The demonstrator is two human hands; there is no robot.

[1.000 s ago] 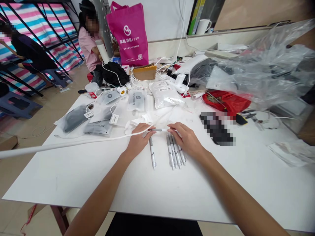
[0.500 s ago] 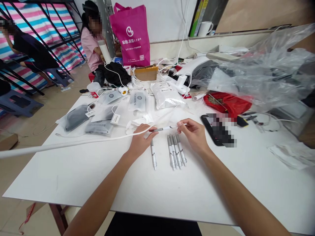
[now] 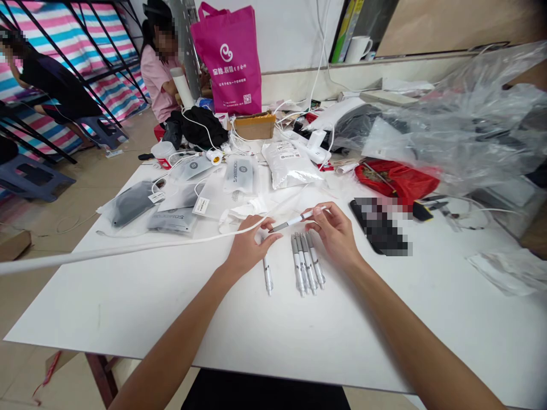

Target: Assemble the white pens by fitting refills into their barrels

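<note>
My right hand (image 3: 335, 233) pinches one end of a white and grey pen (image 3: 294, 221) above the table. The pen's grey end points down and left, toward my left hand (image 3: 248, 245). There the thumb and fingers are spread around the pen's tip without closing on it. A single pen (image 3: 267, 274) lies on the table just below my left hand. Several more white and grey pens (image 3: 304, 265) lie side by side in a row, between the two hands and nearer to me.
A white cable (image 3: 171, 245) crosses in front of my left hand. Clear and frosted packages (image 3: 171, 219) lie at the left back, with a white pouch (image 3: 288, 165) behind the hands. To the right are a phone (image 3: 371, 228), a red bag (image 3: 410, 182) and plastic sheeting (image 3: 461, 136).
The pen has tilted, its right end rising with my right hand, which now grips it farther along. My left thumb and fingers have parted from the grey end.
</note>
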